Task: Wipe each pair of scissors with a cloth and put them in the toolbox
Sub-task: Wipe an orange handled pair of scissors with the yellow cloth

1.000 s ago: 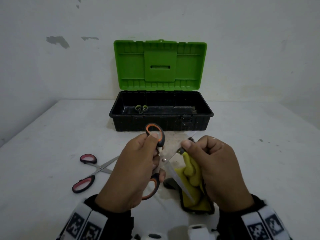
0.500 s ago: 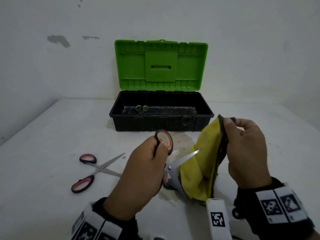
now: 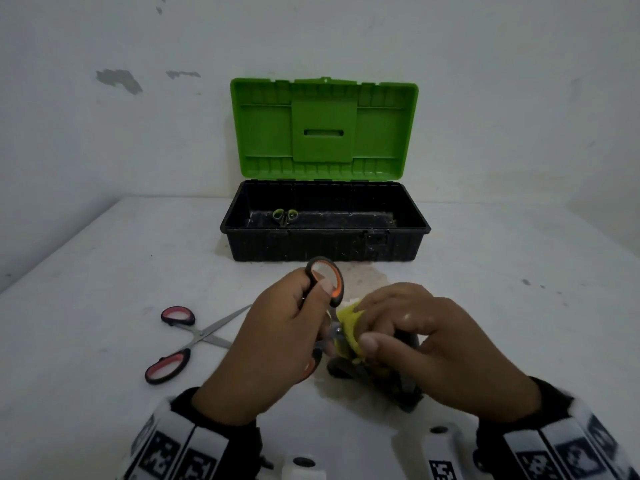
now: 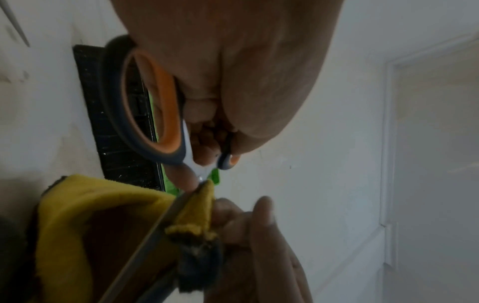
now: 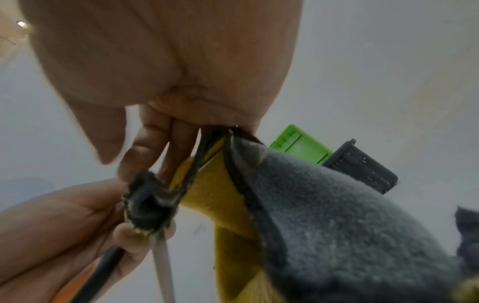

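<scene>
My left hand (image 3: 277, 337) grips the orange-and-grey scissors (image 3: 327, 278) by the handles, above the table in front of the toolbox. In the left wrist view the orange handle loop (image 4: 153, 106) sticks out past my fingers. My right hand (image 3: 415, 344) pinches the yellow-and-grey cloth (image 3: 349, 327) around a blade close to the pivot. The blade (image 4: 153, 231) runs into the cloth (image 4: 85, 221); from the right wrist the cloth (image 5: 337, 215) hangs below my fingers. A red-handled pair of scissors (image 3: 180, 344) lies spread apart on the table at left.
The black toolbox (image 3: 325, 244) stands with its green lid (image 3: 323, 129) raised against the wall. A small green-handled pair of scissors (image 3: 284, 215) lies inside at its left end. The white table (image 3: 519, 306) reaches to the wall behind.
My right hand had lifted the cloth up and away to the right; it has come back down and left and now pinches the cloth around the blade near the pivot.
</scene>
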Demonstrator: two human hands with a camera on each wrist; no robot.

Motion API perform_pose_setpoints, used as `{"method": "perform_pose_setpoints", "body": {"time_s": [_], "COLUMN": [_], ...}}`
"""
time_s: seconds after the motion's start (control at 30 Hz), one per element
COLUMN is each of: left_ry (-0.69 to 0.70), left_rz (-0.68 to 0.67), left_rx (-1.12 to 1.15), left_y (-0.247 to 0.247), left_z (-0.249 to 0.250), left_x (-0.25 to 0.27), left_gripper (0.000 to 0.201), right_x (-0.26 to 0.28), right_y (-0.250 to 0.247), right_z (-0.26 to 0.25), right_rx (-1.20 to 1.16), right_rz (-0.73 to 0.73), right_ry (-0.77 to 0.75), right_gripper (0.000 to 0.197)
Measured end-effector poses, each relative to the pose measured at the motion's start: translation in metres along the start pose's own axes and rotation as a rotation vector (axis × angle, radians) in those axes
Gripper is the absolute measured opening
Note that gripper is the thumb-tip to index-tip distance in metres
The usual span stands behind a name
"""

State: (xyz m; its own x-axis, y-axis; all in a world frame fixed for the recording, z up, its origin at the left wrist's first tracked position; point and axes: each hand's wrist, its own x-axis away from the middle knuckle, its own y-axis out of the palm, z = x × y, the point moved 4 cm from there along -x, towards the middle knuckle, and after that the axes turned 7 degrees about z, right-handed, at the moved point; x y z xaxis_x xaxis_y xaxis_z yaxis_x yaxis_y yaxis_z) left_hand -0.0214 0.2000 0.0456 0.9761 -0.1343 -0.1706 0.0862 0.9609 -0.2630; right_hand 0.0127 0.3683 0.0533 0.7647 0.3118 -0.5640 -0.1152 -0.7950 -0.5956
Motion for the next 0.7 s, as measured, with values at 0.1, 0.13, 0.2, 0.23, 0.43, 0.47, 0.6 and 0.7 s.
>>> {"method": "perform_pose_setpoints", "body": {"time_s": [0.1,0.13,0.2,0.23,0.43,0.47,0.6,0.7], "left_ry": [0.052,0.077,0.138,0.169,0.368,0.358,0.264,0.202], "left_rz": [-0.071,-0.081,-0.099,-0.109,-0.113,-0.106,-0.116,-0.139], "left_rx": [-0.009,-0.009,-0.013,-0.012,-0.067,-0.046,0.030,0.063], "left_y": [0.000,0.000,-0.002,-0.002,0.007,0.007,-0.001,-0.007], "left_z": [0.003,0.005,0.007,0.008,0.008,0.007,0.003,0.004], "left_x": [0.002,0.002,0.004,0.005,0.010,0.010,0.006,0.004], "left_gripper": [0.026,0.025,0.025,0.025,0.015,0.016,0.020,0.024], "right_x": [0.000,0.000,0.000,-0.001,-0.008,-0.009,-0.011,-0.009], "right_y": [-0.006,-0.008,-0.009,-0.009,-0.002,-0.001,-0.006,-0.015], "right_z": [0.005,0.006,0.008,0.009,0.007,0.006,0.007,0.005], "right_rx": [0.085,0.116,0.168,0.188,0.235,0.244,0.213,0.215], "right_rz": [0.088,0.096,0.074,0.045,-0.146,-0.151,-0.155,-0.134], "right_ry": [0.034,0.051,0.066,0.072,0.094,0.077,0.082,0.103], "right_gripper": [0.008,0.009,0.019,0.020,0.005,0.007,0.015,0.017]}}
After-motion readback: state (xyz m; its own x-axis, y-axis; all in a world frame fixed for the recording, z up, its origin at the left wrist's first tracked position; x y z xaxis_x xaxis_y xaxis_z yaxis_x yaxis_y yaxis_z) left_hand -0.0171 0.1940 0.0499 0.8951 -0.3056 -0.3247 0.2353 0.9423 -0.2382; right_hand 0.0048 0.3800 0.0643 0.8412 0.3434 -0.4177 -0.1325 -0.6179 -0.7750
